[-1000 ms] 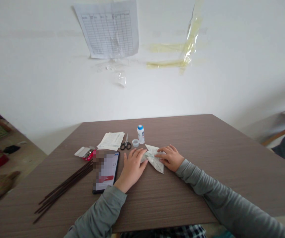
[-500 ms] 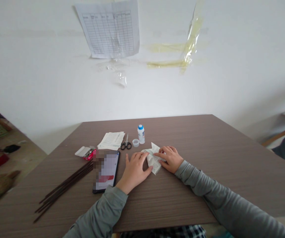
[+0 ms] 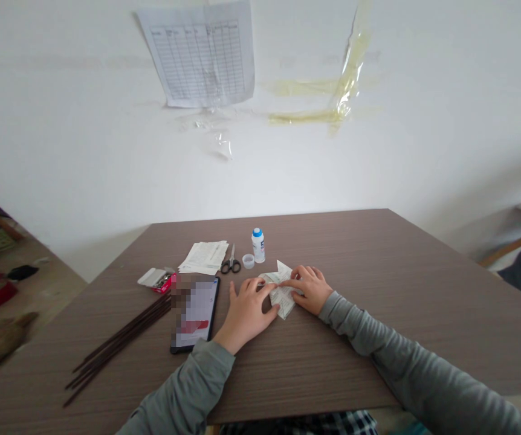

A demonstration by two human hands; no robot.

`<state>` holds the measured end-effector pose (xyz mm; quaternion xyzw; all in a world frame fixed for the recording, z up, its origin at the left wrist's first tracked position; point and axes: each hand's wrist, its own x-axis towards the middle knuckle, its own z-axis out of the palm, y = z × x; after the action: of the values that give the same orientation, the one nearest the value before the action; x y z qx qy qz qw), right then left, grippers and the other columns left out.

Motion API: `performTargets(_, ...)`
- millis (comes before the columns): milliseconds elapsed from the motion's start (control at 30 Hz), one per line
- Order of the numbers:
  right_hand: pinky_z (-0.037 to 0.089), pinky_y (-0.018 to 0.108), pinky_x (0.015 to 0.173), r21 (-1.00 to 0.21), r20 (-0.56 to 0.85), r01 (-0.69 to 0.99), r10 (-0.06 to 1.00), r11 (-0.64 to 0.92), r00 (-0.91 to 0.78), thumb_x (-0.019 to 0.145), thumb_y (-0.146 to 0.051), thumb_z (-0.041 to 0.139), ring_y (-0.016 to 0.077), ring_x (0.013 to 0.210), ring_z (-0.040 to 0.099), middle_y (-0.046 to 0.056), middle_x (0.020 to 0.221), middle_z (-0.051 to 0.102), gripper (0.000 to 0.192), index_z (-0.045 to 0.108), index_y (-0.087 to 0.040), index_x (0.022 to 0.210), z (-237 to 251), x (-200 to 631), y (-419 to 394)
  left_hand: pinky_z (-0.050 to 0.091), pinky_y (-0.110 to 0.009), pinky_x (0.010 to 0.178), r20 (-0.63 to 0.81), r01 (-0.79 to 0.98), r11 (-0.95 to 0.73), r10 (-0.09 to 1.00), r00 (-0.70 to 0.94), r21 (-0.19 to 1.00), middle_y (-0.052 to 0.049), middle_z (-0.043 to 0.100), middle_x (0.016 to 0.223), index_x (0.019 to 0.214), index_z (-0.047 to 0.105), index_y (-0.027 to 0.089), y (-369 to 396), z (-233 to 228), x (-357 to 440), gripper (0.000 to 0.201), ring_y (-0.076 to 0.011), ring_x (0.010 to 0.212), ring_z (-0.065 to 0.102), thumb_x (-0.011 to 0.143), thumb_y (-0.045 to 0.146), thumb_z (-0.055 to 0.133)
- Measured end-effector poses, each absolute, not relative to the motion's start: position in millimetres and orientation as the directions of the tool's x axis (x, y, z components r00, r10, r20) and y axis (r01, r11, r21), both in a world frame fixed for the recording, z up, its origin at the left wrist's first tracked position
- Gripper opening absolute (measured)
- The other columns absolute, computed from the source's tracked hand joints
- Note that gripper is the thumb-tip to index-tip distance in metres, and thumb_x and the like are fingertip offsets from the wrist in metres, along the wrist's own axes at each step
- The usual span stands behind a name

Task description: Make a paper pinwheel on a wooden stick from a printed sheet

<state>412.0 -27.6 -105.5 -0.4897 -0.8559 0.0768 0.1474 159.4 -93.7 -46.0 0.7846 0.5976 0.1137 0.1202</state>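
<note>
Since a second ago the paper is folded smaller; left hand and right hand press flat, grip spread. Print unreadable.

1. The phone screen was blurred out.
2. The hands covered much of the folded paper.
3. Print on the wall sheet and the bottle label was too small to read.

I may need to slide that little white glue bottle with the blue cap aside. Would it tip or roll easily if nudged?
The glue bottle stands upright, tall and narrow, so a nudge near the cap would probably tip it. Its round body suggests it would then roll across the smooth table. It looks small and likely light.
</note>
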Motion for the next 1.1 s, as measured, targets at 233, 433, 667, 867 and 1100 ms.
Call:
performTargets(233,0.051,0.084,0.141,-0.329,0.199,0.787,0.853,0.522,-0.483,0.113,-0.028,0.082,0.0397,0.143,0.074,0.009,0.148,0.082,0.054,0.095,-0.055,0.158,-113,419,-24,0.028,-0.097,0.157,0.019,0.916,-0.244,0.968,0.251,0.32,-0.015,0.081,0.18,0.163,0.093,0.04,-95,-43,161,0.05,-0.0519,0.178,0.067,0.114,0.037,0.093)
performTargets(433,0.043,0.089,0.147,-0.376,0.17,0.782,0.867,0.497,-0.469,0.114,-0.029,0.079,0.0411,0.148,0.076,0.013,0.151,0.085,0.055,0.093,-0.047,0.165,-111,423,-22,0.029,-0.096,0.157,0.02,0.923,-0.231,0.971,0.236,0.307,-0.014,0.082,0.18,0.162,0.093,0.04,-96,-41,163,0.049,-0.05,0.177,0.068,0.114,0.035,0.093)
performTargets(667,0.046,0.085,0.146,-0.344,0.16,0.802,0.872,0.488,-0.463,0.115,-0.029,0.077,0.0406,0.147,0.076,0.013,0.152,0.085,0.057,0.091,-0.046,0.167,-107,420,-24,0.031,-0.096,0.157,0.026,0.921,-0.227,0.973,0.231,0.318,-0.015,0.082,0.178,0.159,0.095,0.039,-95,-42,163,0.047,-0.0506,0.178,0.068,0.112,0.033,0.095)
performTargets(867,0.047,0.081,0.146,-0.236,0.148,0.81,0.844,0.537,-0.516,0.119,-0.028,0.071,0.0391,0.143,0.074,0.014,0.156,0.085,0.056,0.091,-0.044,0.168,-101,415,-28,0.031,-0.095,0.157,0.021,0.927,-0.229,0.972,0.234,0.296,-0.014,0.081,0.181,0.162,0.093,0.04,-96,-42,164,0.049,-0.05,0.178,0.067,0.114,0.034,0.092)
performTargets(1100,0.048,0.076,0.147,-0.173,0.157,0.812,0.83,0.557,-0.536,0.121,-0.027,0.073,0.0386,0.143,0.075,0.016,0.155,0.085,0.052,0.092,-0.041,0.168,-99,413,-29,0.032,-0.093,0.158,-0.001,0.935,-0.221,0.973,0.23,0.276,-0.014,0.078,0.182,0.169,0.09,0.042,-95,-41,165,0.055,-0.0486,0.18,0.065,0.114,0.035,0.089)
